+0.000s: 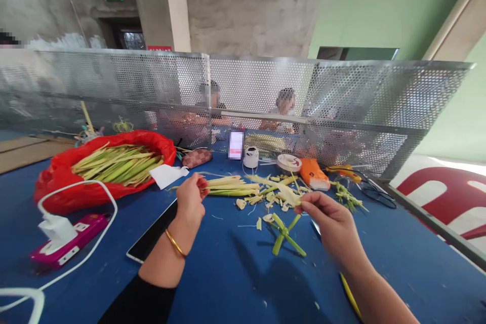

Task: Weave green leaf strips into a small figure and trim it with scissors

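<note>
My right hand (pixel 329 220) pinches one end of a pale, broad leaf strip (pixel 286 194) between thumb and fingers, held over the blue table. My left hand (pixel 192 198) is closed, its fingertips together beside the left end of a bundle of green and cream leaf strips (pixel 235 186). Whatever those fingers hold is too small or hidden to make out. Between the hands and closer to me lies a woven green leaf piece (pixel 283 234) with several arms spread out. Pale leaf scraps (pixel 271 197) are scattered behind it.
A red plastic bag (pixel 56 182) full of leaf strips stands left, near a magenta power strip (pixel 70 240) with a white cable. A dark tablet (pixel 152 235) lies under my left forearm. A phone (pixel 236 145), thread spool (pixel 250 157), tape roll (pixel 289 162) and orange pack (pixel 314 174) line the back.
</note>
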